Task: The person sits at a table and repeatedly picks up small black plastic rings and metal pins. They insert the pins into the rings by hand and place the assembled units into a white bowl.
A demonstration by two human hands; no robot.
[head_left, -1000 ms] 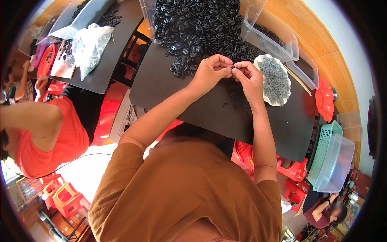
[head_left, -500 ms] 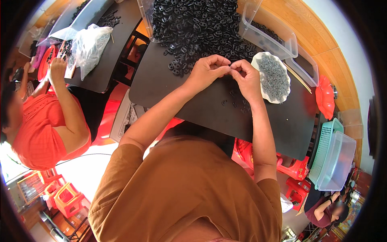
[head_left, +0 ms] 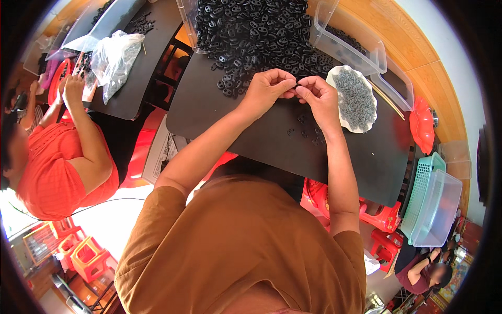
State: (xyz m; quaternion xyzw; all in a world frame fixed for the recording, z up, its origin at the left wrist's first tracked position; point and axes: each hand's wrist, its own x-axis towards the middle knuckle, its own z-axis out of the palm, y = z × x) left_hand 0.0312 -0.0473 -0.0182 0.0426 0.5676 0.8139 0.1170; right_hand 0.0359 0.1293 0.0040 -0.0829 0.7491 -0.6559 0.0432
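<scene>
My left hand [head_left: 267, 89] and my right hand [head_left: 317, 97] meet fingertip to fingertip above the black table [head_left: 251, 131], pinching one small black plastic part [head_left: 296, 86] between them. Just beyond my hands lies a large heap of black ring-shaped parts [head_left: 256, 36]. A few finished-looking black pieces [head_left: 306, 128] lie on the table below my right wrist. To the right of my right hand sits a white scalloped dish [head_left: 345, 120] filled with small grey pieces [head_left: 358, 97].
Clear plastic bins [head_left: 355, 42] stand behind the dish. A red tray [head_left: 421, 128] and a teal basket with a clear tub [head_left: 434, 204] sit at the right. On the left, a person in an orange shirt [head_left: 52, 162] works at another black table [head_left: 130, 78] beside a plastic bag [head_left: 117, 57].
My hands stay together over the same spot, with only small finger movements. The person on the left has leaned in and reached an arm up onto the other table.
</scene>
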